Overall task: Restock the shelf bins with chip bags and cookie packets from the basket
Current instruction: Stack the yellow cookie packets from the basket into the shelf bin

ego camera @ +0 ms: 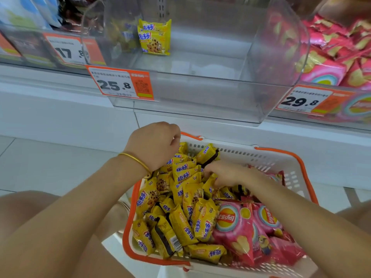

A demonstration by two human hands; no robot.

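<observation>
Digging into the basket's far side, the right hand pinched a cookie packet. The left hand hung curled over the far-left corner, grip unclear. Chip bags filled the near-right corner; a lone packet stood in the shelf bin.

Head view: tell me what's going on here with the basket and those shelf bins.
A person reaches into a white plastic basket with orange handles, full of yellow cookie packets and pink chip bags. The right hand curls round a packet; the left hand is curled at the pile's far edge, its hold unclear. The clear plastic shelf bin above holds only a few matching packets.
</observation>
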